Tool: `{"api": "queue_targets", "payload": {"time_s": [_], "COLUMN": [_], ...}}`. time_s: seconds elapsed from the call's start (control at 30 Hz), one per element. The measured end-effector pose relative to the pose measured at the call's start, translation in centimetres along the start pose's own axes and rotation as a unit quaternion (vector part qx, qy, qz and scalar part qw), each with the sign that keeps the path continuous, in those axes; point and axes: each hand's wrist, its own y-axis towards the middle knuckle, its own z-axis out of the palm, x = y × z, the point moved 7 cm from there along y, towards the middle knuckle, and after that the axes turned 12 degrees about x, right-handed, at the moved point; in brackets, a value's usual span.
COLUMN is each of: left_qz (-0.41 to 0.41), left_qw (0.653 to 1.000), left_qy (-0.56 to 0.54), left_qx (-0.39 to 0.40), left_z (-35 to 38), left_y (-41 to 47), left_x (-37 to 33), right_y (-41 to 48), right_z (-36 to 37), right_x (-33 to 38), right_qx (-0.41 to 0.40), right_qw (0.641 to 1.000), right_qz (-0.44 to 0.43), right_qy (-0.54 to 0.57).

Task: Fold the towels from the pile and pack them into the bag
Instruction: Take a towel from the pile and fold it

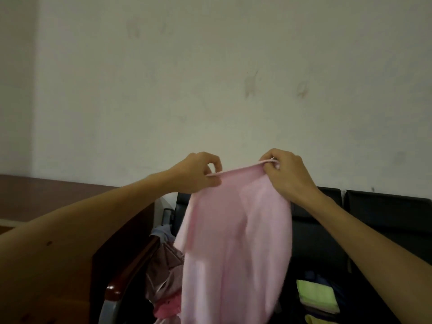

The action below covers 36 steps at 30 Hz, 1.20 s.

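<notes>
A pale pink towel (236, 242) hangs in the air in front of me, held by its top edge. My left hand (198, 173) pinches the left end of that edge and my right hand (286, 174) pinches the right end, a short span apart. The towel drapes down with loose folds and hides what lies behind it. A pile of crumpled cloth (163, 272), pinkish and grey, sits low at the left of the towel. Folded towels, a light green one (316, 294) on top, lie at the lower right. No bag can be made out.
Black padded seats (385, 220) stand behind the towel, along a plain pale wall (210, 78). A brown wooden desk (58, 195) and a chair armrest (131, 272) are at the left.
</notes>
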Motion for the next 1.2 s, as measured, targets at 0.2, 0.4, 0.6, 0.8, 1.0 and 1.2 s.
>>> {"api": "queue_targets", "payload": {"time_s": [0.2, 0.4, 0.6, 0.8, 1.0, 1.2], "left_qz": [-0.080, -0.097, -0.129, -0.140, -0.207, -0.240], "left_qw": [0.995, 0.978, 0.988, 0.877, 0.857, 0.847], "left_qy": [-0.023, 0.127, -0.055, -0.457, -0.453, -0.453], "left_qx": [0.054, 0.133, 0.070, -0.045, -0.131, -0.140], "left_z": [0.0, 4.3, 8.9, 13.8, 18.7, 23.4], "left_y": [-1.4, -2.4, -3.1, -6.5, -7.4, -8.3], "left_x": [6.4, 9.0, 13.6, 15.7, 15.7, 17.2], "right_y": [0.4, 0.1, -1.8, -6.1, -10.4, -15.1], "right_z": [-0.4, 0.6, 1.5, 5.4, 10.8, 16.8], "right_x": [-2.8, -3.2, -7.9, -14.9, -17.7, -19.3], "right_qx": [0.019, 0.026, 0.004, 0.041, 0.098, 0.119], "right_qw": [0.999, 0.999, 0.996, 0.975, 0.937, 0.869], "right_qz": [0.031, 0.025, 0.079, 0.191, 0.282, 0.382], "right_qy": [-0.021, 0.012, 0.051, 0.106, 0.183, 0.292]}}
